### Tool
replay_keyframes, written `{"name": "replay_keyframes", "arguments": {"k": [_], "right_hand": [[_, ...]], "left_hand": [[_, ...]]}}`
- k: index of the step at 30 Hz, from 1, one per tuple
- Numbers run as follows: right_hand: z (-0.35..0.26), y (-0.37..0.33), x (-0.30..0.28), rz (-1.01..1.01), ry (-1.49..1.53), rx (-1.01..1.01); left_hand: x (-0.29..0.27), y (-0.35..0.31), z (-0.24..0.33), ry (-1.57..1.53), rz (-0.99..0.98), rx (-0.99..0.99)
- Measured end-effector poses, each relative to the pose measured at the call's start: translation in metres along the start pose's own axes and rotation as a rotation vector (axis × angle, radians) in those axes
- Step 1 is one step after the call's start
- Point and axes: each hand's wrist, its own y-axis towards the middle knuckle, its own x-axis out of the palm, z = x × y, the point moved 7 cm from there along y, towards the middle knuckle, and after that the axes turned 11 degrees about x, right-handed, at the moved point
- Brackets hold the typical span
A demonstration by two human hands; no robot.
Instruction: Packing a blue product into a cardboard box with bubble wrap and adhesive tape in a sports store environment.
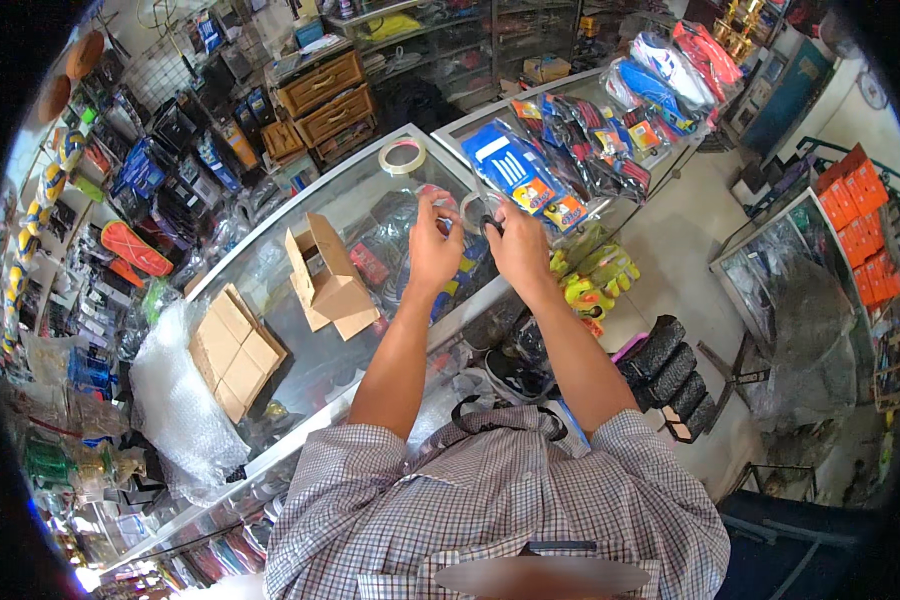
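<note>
I watch my left hand (pixel 436 245) pinching a reddish item (pixel 434 192) I can't identify and my right hand (pixel 518 243) gripping what look like black-handled scissors (pixel 491 224), both above the glass worktop (pixel 358 205). I judge the work unfinished: the cardboard box (pixel 325 278) has open flaps, and the flattened cardboard (pixel 234 350) lies folded.

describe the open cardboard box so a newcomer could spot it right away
Find the long glass-topped counter in front of the person. On it, to the left of the person's left hand, sits a brown cardboard box. Its flaps stand up and splay out, unlike the flatter cardboard piece farther left.
</note>
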Motion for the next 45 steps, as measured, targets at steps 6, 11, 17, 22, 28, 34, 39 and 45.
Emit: {"name": "replay_keyframes", "arguments": {"k": [6, 11, 17, 22, 28, 34, 39, 45], "right_hand": [[0.001, 0.0, 0.004, -0.08, -0.069, 0.019], [-0.013, -0.012, -0.012, 0.048, -0.053, -0.01], [-0.025, -0.02, -0.004, -0.031, -0.042, -0.051], [-0.052, -0.027, 0.002, -0.038, 0.024, -0.145], [-0.083, -0.035, 0.025, -0.034, 0.249, -0.312], [-0.142, -0.065, 0.047, -0.114, 0.54, -0.448], [-0.165, -0.085, 0.071, -0.085, 0.503, -0.561], [-0.178, -0.101, 0.104, -0.221, 0.502, -0.683]], "left_hand": [[0.003, 0.001, 0.006, -0.029, -0.06, 0.018], [0.01, 0.001, 0.016, -0.085, -0.1, 0.101], [-0.001, 0.003, 0.022, -0.038, 0.013, 0.24], [-0.025, -0.006, 0.027, -0.073, 0.179, 0.282], [-0.067, -0.021, 0.08, -0.048, 0.23, 0.302], [-0.135, -0.062, 0.096, 0.148, 0.309, 0.272], [-0.19, -0.086, 0.083, 0.182, 0.576, 0.241], [-0.225, -0.102, 0.028, -0.074, 0.539, 0.015]]}}
